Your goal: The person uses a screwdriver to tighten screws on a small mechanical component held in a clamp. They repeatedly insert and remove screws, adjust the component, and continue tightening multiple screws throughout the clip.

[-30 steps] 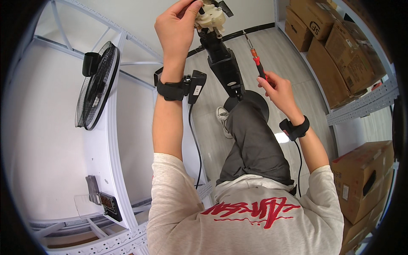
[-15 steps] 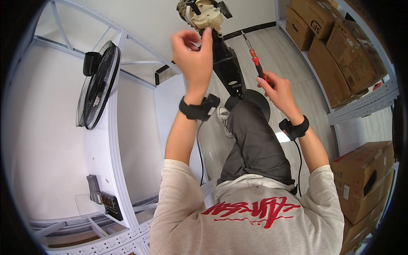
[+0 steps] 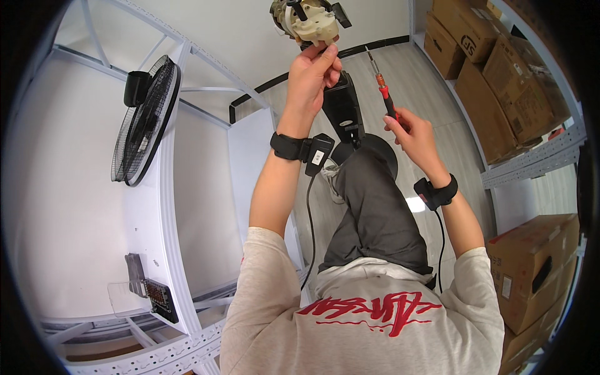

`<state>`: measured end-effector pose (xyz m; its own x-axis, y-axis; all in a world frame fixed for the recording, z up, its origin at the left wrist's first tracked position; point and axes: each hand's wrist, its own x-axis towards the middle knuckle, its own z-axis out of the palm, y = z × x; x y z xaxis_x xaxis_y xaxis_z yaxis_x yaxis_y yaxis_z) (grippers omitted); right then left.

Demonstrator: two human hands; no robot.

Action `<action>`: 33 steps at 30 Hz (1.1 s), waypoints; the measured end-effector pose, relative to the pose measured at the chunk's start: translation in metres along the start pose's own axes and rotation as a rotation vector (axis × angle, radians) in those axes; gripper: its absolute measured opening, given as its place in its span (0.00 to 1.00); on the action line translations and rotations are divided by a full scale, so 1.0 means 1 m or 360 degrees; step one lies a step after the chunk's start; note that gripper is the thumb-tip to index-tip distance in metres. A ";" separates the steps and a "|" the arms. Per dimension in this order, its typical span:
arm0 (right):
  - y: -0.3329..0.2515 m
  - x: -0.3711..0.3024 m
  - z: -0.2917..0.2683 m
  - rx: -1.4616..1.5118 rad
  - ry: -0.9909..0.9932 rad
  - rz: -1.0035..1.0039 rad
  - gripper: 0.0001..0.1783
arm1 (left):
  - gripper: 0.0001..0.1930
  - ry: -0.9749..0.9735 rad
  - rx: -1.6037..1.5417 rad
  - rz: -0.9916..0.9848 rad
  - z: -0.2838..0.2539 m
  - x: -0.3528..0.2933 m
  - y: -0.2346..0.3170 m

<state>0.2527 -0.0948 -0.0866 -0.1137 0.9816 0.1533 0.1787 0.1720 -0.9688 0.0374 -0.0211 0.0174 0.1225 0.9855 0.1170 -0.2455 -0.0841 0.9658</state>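
An opened fan motor unit with a cream plastic housing (image 3: 317,26) tops a black fan stand (image 3: 340,109) in front of me. Just under that housing is my left hand (image 3: 312,78), thumb and fingers pinched together at its lower tab. Whatever lies between those fingertips is hidden. My right hand (image 3: 409,134) grips a red and black screwdriver (image 3: 385,94) by its handle, to the right of the stand. Its metal shaft points up and away, apart from the motor unit.
On the white shelf at left lie a caged fan head (image 3: 147,122) and a small board-like dark item (image 3: 161,301). Cardboard boxes (image 3: 525,87) fill the rack at right, with another box (image 3: 531,269) lower down. Cables hang from both wrist straps. The stand's round base (image 3: 387,156) is by my foot.
My left hand has moved right and closed its fingers at the underside of the motor housing. The right hand with the screwdriver has shifted slightly right and down. The view has also shifted a little.
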 end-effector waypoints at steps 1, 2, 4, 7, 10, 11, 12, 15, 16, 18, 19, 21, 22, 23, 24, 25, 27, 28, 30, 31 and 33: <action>-0.001 0.000 -0.001 -0.0011 0.0002 0.0000 0.15 | 0.16 0.0007 0.0066 0.0021 -0.001 0.000 0.001; -0.002 0.000 -0.001 -0.0022 0.0004 0.0000 0.15 | 0.16 0.0014 0.0133 0.0041 -0.001 0.000 0.001; -0.002 -0.001 -0.002 -0.0030 0.0007 0.0003 0.15 | 0.17 0.0025 0.0179 0.0099 -0.002 0.000 -0.001; -0.002 -0.002 -0.003 -0.0032 0.0009 0.0006 0.15 | 0.17 0.0065 0.0221 0.0145 -0.003 -0.001 -0.003; 0.002 -0.003 -0.004 -0.0043 0.0008 0.0006 0.15 | 0.17 0.0069 0.0246 0.0152 -0.004 -0.001 -0.002; 0.003 -0.003 -0.005 -0.0039 0.0007 0.0011 0.16 | 0.18 0.0063 0.0254 0.0150 -0.004 -0.001 -0.001; 0.004 -0.003 -0.006 -0.0035 0.0005 0.0016 0.16 | 0.18 0.0053 0.0263 0.0151 -0.003 0.000 -0.001; 0.004 -0.002 -0.006 -0.0020 0.0011 0.0021 0.16 | 0.18 0.0030 0.0304 0.0164 -0.001 -0.003 0.000; 0.002 -0.002 -0.006 -0.0023 0.0015 0.0018 0.16 | 0.19 0.0024 0.0324 0.0172 0.001 -0.005 0.000; -0.003 -0.002 -0.004 -0.0028 0.0021 0.0012 0.16 | 0.19 0.0010 0.0342 0.0175 -0.001 -0.006 0.000; -0.003 -0.001 -0.004 -0.0028 0.0009 0.0008 0.16 | 0.20 0.0002 0.0340 0.0170 -0.005 -0.007 0.000; -0.002 0.000 -0.002 -0.0027 -0.0015 -0.0001 0.16 | 0.20 -0.0004 0.0319 0.0179 -0.011 -0.009 0.001; -0.001 0.000 -0.001 -0.0025 -0.0015 -0.0013 0.16 | 0.19 -0.0002 0.0297 0.0192 -0.013 -0.011 0.002; 0.001 0.001 0.000 -0.0022 -0.0015 -0.0025 0.16 | 0.19 0.0000 0.0275 0.0205 -0.015 -0.013 0.002; 0.002 0.001 0.001 -0.0019 -0.0015 -0.0037 0.16 | 0.19 -0.0024 0.0321 0.0212 -0.022 -0.011 -0.002; 0.002 0.002 0.003 -0.0040 -0.0020 -0.0049 0.16 | 0.21 0.0014 0.0365 0.0254 -0.020 -0.013 -0.005; 0.002 0.003 0.006 -0.0084 -0.0028 -0.0073 0.16 | 0.24 0.0091 0.0454 0.0338 -0.014 -0.019 -0.012; 0.001 0.004 0.008 -0.0077 -0.0032 -0.0082 0.16 | 0.25 0.0040 0.0422 0.0290 -0.014 -0.019 -0.011; 0.002 0.005 0.011 -0.0065 -0.0038 -0.0097 0.16 | 0.24 0.0026 0.0192 0.0260 -0.011 -0.019 -0.008; 0.003 0.006 0.012 -0.0071 -0.0042 -0.0101 0.16 | 0.24 0.0019 0.0077 0.0243 -0.007 -0.018 -0.005; 0.004 0.007 0.013 -0.0083 -0.0049 -0.0106 0.16 | 0.22 -0.0026 -0.0058 0.0191 -0.004 -0.017 -0.002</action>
<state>0.2397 -0.0885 -0.0924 -0.1568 0.9650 0.2101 0.2202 0.2415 -0.9451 0.0325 -0.0367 0.0124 0.1056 0.9662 0.2353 -0.2941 -0.1957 0.9355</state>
